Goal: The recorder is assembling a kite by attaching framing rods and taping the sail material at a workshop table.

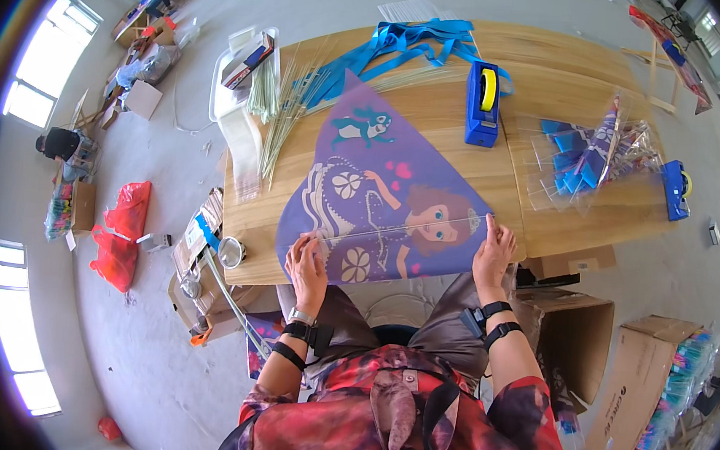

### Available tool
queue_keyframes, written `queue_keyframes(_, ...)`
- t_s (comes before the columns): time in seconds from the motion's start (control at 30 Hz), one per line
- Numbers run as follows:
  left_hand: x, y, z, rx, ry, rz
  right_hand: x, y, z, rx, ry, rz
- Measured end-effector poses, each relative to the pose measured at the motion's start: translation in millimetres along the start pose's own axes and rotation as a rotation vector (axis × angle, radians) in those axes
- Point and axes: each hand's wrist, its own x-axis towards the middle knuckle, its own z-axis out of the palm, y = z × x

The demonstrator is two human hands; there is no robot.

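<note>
A purple kite sheet (328, 197) printed with a cartoon girl and a small animal lies flat on the wooden table, its pointed end away from me. Across its near part runs a thin pale rod (393, 230). My left hand (306, 272) is closed at the rod's left end, fingers bent over the sheet's near edge. At the sheet's right corner, my right hand (494, 254) pinches the rod's other end with its fingertips. The sheet's near edge hangs slightly over the table edge toward my lap.
Blue ribbons (408, 47), a blue tape dispenser (483, 108) and loose thin rods (279, 126) lie beyond the sheet. Packed kites (590, 154) and a second dispenser (675, 191) sit right. A tin (231, 252) stands left; cardboard boxes (639, 391) are on the floor.
</note>
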Motion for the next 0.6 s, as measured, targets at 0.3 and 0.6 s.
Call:
queue_keyframes(0.3,-1.0,1.9,-0.1,0.039,0.012,0.024,0.3,-0.7,-0.8,0.012,-0.002,0.014)
queue_keyframes(0.6,-1.4,3.6,-2.8,0.032,-0.005,0.016,0.0,-1.7,-1.9,0.015,-0.007,0.019)
